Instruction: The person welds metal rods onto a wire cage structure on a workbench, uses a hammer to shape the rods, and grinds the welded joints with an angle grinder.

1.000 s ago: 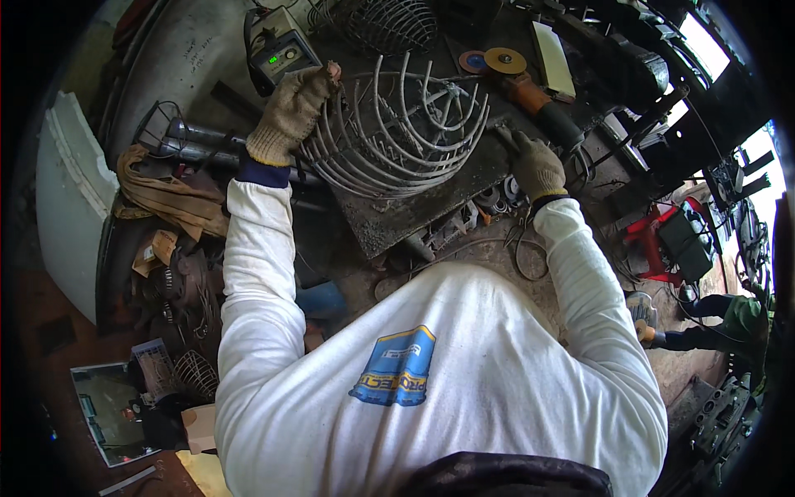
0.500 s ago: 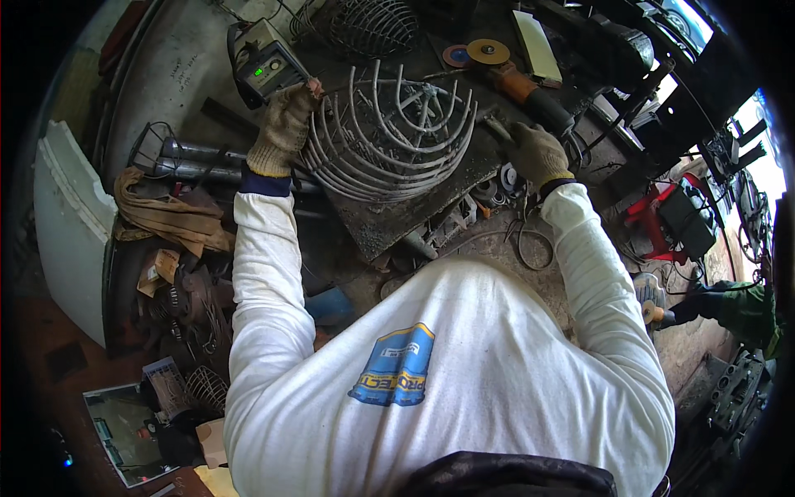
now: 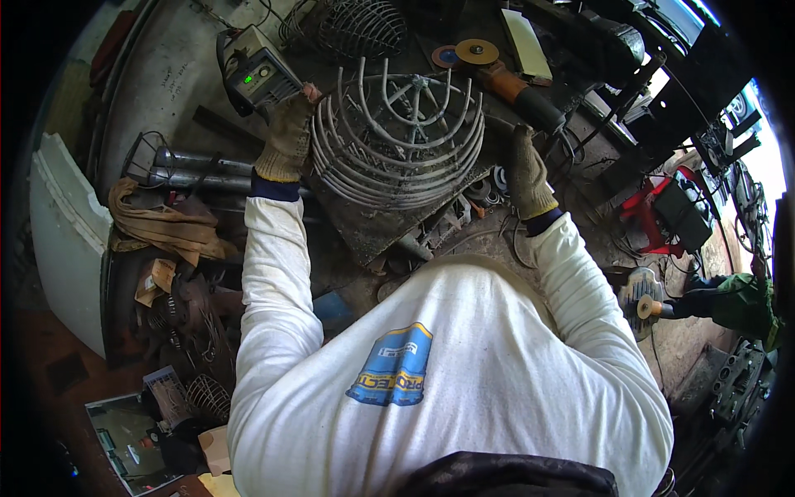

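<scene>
A round cage of curved grey metal rods [image 3: 396,195] rests on a dark metal plate [image 3: 364,236], its ribs standing up at the far side. My left hand [image 3: 287,137], in a worn knitted glove with a bare fingertip showing, is closed on the cage's left side. On the right, my gloved right hand [image 3: 528,176] is held just beside the cage, fingers bent and mostly hidden. A thin dark shape runs from its fingertips toward the cage; I cannot make out what it is.
An angle grinder [image 3: 522,93] lies beyond my right hand. At the far left stands a welding machine [image 3: 258,76] with a lit display. Behind is another wire cage [image 3: 363,29]; metal tubes [image 3: 203,168] and a brown cloth [image 3: 161,219] lie left. A person's green sleeve [image 3: 741,306] shows at right.
The cage has turned and shifted slightly right under my left hand. My right hand has come a little nearer to me and to the left, its wrist turning more upright.
</scene>
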`<state>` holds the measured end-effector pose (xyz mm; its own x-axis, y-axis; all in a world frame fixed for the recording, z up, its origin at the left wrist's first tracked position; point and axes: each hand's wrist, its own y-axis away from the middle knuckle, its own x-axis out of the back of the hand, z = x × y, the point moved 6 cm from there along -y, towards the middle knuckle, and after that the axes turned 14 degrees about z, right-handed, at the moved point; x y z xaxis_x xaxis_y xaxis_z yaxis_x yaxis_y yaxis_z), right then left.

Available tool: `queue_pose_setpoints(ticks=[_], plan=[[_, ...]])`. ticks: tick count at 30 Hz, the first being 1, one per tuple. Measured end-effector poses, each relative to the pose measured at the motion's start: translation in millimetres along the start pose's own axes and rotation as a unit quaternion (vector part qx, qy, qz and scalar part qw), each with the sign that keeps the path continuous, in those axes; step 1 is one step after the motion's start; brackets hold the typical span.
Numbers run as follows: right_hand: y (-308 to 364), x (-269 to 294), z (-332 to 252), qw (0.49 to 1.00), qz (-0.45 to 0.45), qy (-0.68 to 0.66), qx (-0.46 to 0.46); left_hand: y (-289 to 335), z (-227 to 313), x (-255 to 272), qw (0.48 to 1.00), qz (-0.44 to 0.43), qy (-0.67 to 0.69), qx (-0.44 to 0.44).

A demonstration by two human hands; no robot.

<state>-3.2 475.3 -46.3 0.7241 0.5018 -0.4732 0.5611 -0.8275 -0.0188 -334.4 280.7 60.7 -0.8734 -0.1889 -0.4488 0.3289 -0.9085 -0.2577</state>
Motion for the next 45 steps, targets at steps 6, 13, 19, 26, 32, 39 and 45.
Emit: queue_pose_setpoints(ticks=[6, 13, 19, 26, 32, 39, 45], plan=[[15.8, -32.5, -12.9, 0.992, -0.021, -0.101, -0.070, -2.7, -35.0, 8.6, 0.981, 0.188, 0.030, 0.042], [21.8, -21.5, 0.7, 0.988, 0.075, -0.121, -0.066, -6.9, -31.7, -43.3, 0.991, -0.019, 0.113, 0.066], [26.8, -28.8, 2.1, 0.938, 0.111, -0.302, -0.131, 2.2, -13.2, -90.2, 0.966, 0.218, -0.132, -0.034], [20.4, -7.4, 15.3, 0.944, 0.135, -0.289, -0.089, 85.4, -94.7, -82.4, 0.933, 0.357, 0.041, 0.029], [13.7, -17.8, 16.3, 0.903, 0.070, -0.409, -0.114, 90.7, -99.8, -166.2, 0.916, 0.336, 0.218, -0.017], [2.3, -15.9, 13.6, 0.986, 0.113, -0.106, -0.058, 57.6, -21.5, -115.2, 0.906, 0.416, -0.038, -0.073], [9.3, 22.6, 20.9, 0.988, 0.076, -0.098, -0.094, 33.2, 45.7, -61.3, 0.887, 0.412, -0.189, -0.088]])
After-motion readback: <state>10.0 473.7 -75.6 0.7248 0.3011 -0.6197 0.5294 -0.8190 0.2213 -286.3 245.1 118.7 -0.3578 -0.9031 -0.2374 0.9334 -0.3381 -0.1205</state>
